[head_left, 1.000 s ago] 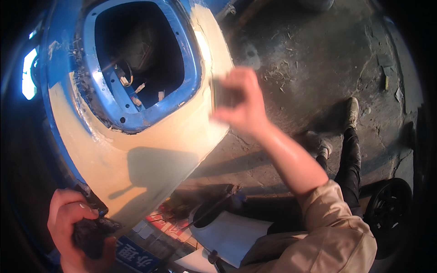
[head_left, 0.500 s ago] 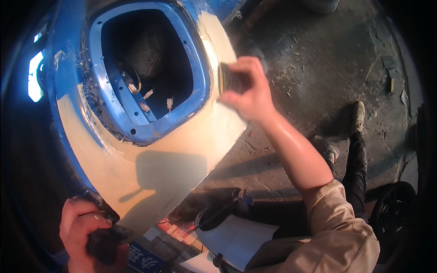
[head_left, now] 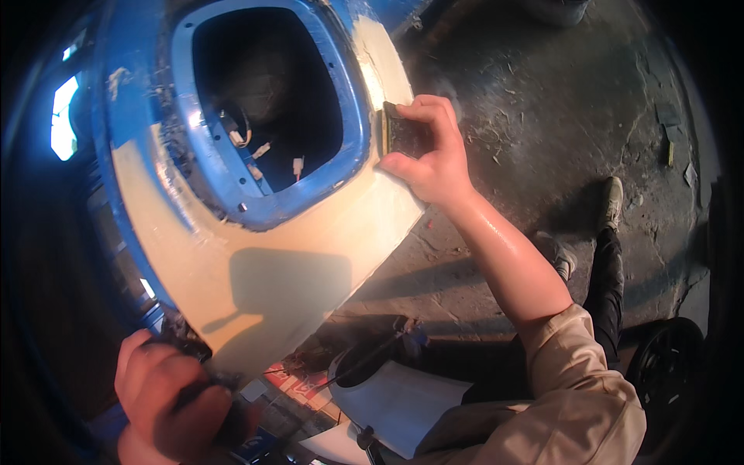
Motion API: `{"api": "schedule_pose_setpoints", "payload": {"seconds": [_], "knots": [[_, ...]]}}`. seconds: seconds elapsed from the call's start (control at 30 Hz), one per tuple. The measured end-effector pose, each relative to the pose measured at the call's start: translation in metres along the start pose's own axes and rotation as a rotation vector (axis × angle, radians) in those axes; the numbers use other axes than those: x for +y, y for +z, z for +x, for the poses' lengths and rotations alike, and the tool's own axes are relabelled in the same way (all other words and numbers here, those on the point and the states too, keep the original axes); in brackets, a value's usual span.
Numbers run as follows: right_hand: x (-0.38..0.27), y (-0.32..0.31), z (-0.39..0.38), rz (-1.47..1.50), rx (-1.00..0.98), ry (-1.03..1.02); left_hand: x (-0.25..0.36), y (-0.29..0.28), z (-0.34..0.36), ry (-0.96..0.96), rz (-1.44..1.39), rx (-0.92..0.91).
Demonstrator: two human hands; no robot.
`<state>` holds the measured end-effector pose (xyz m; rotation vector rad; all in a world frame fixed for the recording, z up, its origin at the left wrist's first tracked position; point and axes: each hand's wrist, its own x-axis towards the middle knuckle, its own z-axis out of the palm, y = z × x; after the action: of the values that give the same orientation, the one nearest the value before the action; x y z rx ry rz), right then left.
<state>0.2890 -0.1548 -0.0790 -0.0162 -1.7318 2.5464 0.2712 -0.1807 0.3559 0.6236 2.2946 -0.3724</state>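
Note:
My right hand (head_left: 434,147) is closed on a thin sanding block (head_left: 386,133), dark with a yellowish edge, between thumb and fingers. The block rests against the right side of a blue vehicle body panel (head_left: 256,232), which is coated with beige filler around a large rounded opening. My left hand (head_left: 167,387), partly in shadow, is curled at the panel's lower left corner, with its fingertips hidden there. White wire connectors (head_left: 298,165) hang inside the opening.
A person's leg with a light shoe (head_left: 612,203) shows on the dark concrete floor at right. Below the panel lie a white curved panel (head_left: 407,403) and a red-and-white box (head_left: 298,386). A black wheel (head_left: 665,360) stands at lower right.
In the view the panel has shifted slightly right and up. My left hand has turned and moved right and down along the corner. The right hand still holds the block at the panel's edge.

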Motion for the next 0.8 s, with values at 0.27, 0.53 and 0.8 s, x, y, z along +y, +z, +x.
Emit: {"api": "schedule_pose_setpoints", "payload": {"seconds": [0.27, 0.53, 0.8], "knots": [[-0.008, -0.001, -0.002, -0.103, -0.06, 0.029, 0.004, 0.004, -0.004, -0.091, 0.041, 0.007], [-0.008, -0.004, -0.015, -0.088, 0.026, 0.067, 0.001, 0.004, 0.008, -0.142, 0.07, -0.046], [-0.052, 0.003, -0.045, -0.032, -0.059, -0.014, 0.013, 0.0, 0.005, -0.237, -0.013, -0.04]]}}
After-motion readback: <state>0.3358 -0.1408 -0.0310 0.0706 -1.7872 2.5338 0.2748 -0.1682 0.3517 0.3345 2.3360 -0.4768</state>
